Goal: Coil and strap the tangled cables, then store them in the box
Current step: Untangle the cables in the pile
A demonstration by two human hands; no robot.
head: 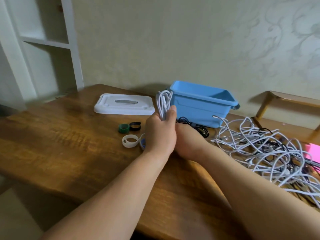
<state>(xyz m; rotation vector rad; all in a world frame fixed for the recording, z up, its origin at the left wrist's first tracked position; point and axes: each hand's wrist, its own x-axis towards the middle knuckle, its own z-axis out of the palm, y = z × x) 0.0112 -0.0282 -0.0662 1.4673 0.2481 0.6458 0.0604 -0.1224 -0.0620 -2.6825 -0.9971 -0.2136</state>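
Observation:
My left hand (pixel 160 134) grips a coiled white cable (pixel 162 103), whose loops stand up above the fist in front of the open blue box (pixel 202 103). My right hand (pixel 187 141) lies just behind and right of the left one; its fingers are hidden, so what it holds is unclear. A coiled black cable (pixel 195 126) lies on the table at the foot of the box. A big tangle of white and black cables (pixel 270 153) is spread over the right side of the table. Green (pixel 124 128), black (pixel 135 126) and white (pixel 130 140) strap rolls lie left of my hands.
The box's white lid (pixel 124 105) lies flat on the wooden table (pixel 60 144), left of the box. A blue strap roll (pixel 143 143) peeks out beside my left wrist. A pink object (pixel 312 150) lies at the right edge. A wooden chair (pixel 284 101) stands behind the table, white shelves at far left.

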